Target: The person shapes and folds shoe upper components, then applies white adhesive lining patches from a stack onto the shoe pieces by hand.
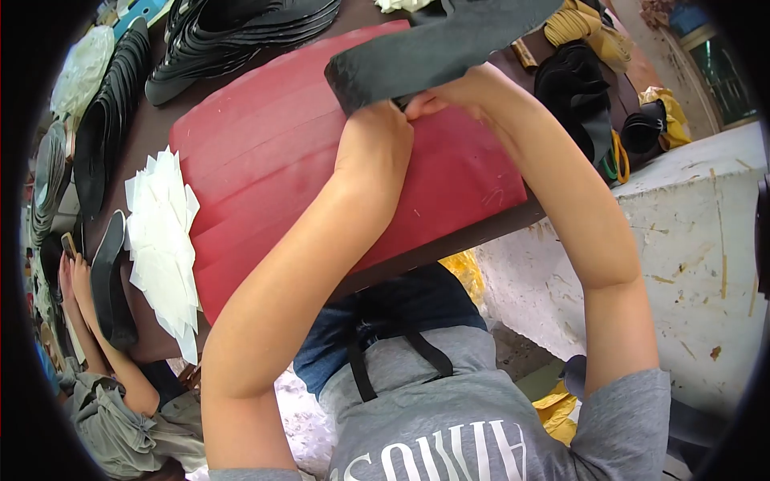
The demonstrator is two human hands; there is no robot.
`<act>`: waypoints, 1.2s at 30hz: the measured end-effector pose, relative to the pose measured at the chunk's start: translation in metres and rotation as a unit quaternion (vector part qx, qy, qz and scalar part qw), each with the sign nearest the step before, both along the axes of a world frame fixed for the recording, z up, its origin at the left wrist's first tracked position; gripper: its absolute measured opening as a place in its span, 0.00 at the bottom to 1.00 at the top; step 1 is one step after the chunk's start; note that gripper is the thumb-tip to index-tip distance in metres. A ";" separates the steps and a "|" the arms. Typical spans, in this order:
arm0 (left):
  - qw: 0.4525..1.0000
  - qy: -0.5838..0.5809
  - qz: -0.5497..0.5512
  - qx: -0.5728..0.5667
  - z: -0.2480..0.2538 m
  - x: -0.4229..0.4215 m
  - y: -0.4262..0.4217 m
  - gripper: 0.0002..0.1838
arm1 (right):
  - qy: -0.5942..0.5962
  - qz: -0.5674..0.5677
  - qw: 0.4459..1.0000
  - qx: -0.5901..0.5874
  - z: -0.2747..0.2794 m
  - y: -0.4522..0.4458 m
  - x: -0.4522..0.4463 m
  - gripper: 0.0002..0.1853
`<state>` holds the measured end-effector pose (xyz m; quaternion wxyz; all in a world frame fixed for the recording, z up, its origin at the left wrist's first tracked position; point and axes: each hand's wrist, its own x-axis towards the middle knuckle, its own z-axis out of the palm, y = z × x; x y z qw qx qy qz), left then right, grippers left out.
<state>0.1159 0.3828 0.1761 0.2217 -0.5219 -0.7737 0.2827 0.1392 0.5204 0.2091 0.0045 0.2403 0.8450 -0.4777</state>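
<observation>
Both my hands are raised over a red sheet (273,144) that covers part of the dark table. A curved black piece (425,60) is held up in front of them and hides part of the fingers. My left hand (381,124) is at the lower left edge of this piece, its fingers bent round the edge. Close beside it, my right hand (453,92) has its fingertips pinched together at the same lower edge. White paper-like pieces (160,240) lie in a heap along the left side of the red sheet.
Stacked black pieces (249,36) lie at the back, with another row (112,112) at the left. A co-worker's hands (79,276) are at the far left. On the right are black rolls (642,128), yellowish bundles (585,32) and a white surface (682,240).
</observation>
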 end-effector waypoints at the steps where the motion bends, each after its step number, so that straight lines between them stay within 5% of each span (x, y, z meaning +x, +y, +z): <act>1: 1.000 -0.011 -0.003 0.005 -0.001 -0.002 0.001 0.10 | -0.064 0.022 0.992 -0.107 0.006 0.001 -0.002 0.14; 12: 0.996 -0.083 0.012 -0.009 0.003 -0.008 0.002 0.10 | 0.006 -0.027 0.999 0.037 -0.054 0.066 0.028 0.19; 17: 0.987 -0.006 -0.081 0.140 -0.032 -0.022 -0.007 0.11 | 0.037 -0.032 0.993 0.106 -0.086 0.100 0.025 0.21; 21: 0.963 -0.096 -0.109 0.228 -0.025 -0.027 -0.004 0.13 | 0.069 -0.036 0.984 0.163 -0.107 0.132 0.008 0.23; 26: 0.969 -0.012 -0.136 0.206 -0.024 -0.028 0.007 0.12 | 0.098 -0.038 0.967 0.230 -0.139 0.185 0.011 0.25; 27: 0.970 -0.013 -0.132 0.206 -0.017 -0.026 0.005 0.12 | 0.096 -0.033 0.968 0.229 -0.110 0.147 0.008 0.25; 29: 0.989 -0.052 -0.096 0.096 0.006 -0.020 0.001 0.12 | 0.022 -0.070 0.879 0.471 -0.043 0.094 0.033 0.26; 31: 0.994 -0.090 -0.062 -0.012 0.019 -0.015 -0.001 0.12 | -0.052 -0.103 0.723 0.681 0.019 0.007 0.031 0.33; 32: 0.994 -0.092 -0.062 -0.013 0.017 -0.011 -0.002 0.12 | -0.053 -0.103 0.724 0.680 0.017 0.011 0.033 0.33; 34: 0.998 -0.039 -0.049 -0.012 0.013 -0.006 -0.002 0.12 | 0.195 -0.048 0.783 0.588 0.003 0.040 0.040 0.34; 36: 1.000 0.011 -0.026 -0.012 0.006 -0.003 -0.004 0.12 | 0.431 0.016 0.783 0.448 -0.015 0.057 0.041 0.34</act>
